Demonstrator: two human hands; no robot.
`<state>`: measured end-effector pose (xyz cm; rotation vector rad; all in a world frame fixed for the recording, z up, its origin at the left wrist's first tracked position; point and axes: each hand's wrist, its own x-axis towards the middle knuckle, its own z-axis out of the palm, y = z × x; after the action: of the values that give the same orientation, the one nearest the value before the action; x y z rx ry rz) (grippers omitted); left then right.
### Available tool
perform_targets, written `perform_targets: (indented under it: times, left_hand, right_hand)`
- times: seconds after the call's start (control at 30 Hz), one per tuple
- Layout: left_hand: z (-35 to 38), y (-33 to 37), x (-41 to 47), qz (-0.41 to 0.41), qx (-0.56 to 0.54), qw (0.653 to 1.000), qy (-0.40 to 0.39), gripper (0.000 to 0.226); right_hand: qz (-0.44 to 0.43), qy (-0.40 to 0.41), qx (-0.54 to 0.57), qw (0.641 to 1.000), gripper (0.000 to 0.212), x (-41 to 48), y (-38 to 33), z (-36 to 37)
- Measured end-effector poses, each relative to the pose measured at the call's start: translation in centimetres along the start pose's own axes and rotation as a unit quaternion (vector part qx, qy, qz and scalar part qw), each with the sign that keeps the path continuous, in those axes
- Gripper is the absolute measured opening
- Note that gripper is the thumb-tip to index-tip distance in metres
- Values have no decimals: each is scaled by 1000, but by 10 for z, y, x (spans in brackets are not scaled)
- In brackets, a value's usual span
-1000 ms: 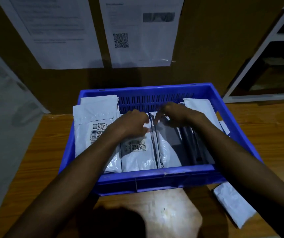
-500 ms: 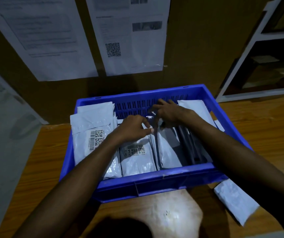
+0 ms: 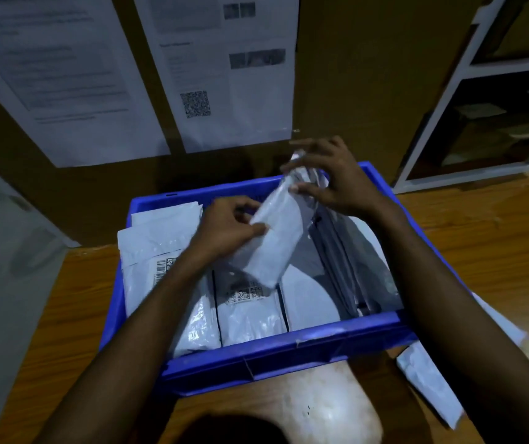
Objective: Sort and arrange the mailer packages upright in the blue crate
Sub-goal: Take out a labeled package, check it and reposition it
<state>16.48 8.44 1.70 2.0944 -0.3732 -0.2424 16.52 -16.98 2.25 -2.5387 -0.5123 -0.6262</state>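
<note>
1. Wooden surface (image 3: 497, 238) in dim light, with printed paper sheets (image 3: 224, 75) taped to the brown wall behind; the blue plastic crate (image 3: 289, 350) sits on it.
2. Head view: the small white plastic mailer (image 3: 276, 245) hangs tilted above the crate's middle.
3. My left hand (image 3: 224, 229) pinches its left edge, fingers clamped on the film. My right hand (image 3: 330, 181) has its fingers curled round the top end.
4. Below it, white labelled mailers (image 3: 247, 315) are packed side by side at left and middle, and dark grey mailers (image 3: 362, 267) lean at right.
5. I judge the step needs this: turn the mailer upright and keep both ends held so the slack film cannot fold. Then feed its bottom edge into a gap between neighbours, not onto their labels.
6. Another flat white mailer (image 3: 426, 382) lies on the surface just outside the crate's near right corner, not yet sorted.
</note>
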Motion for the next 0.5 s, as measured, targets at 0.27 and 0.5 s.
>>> perform_targets:
  times: [0.27, 0.5]
  left_hand:
    - [-39, 4, 0, 30, -228, 972, 44, 35]
    - [-52, -4, 6, 12, -427, 901, 77, 42]
  right_hand:
    - [219, 9, 380, 899, 48, -1, -4, -8]
    - [281, 131, 504, 806, 5, 7, -11, -7]
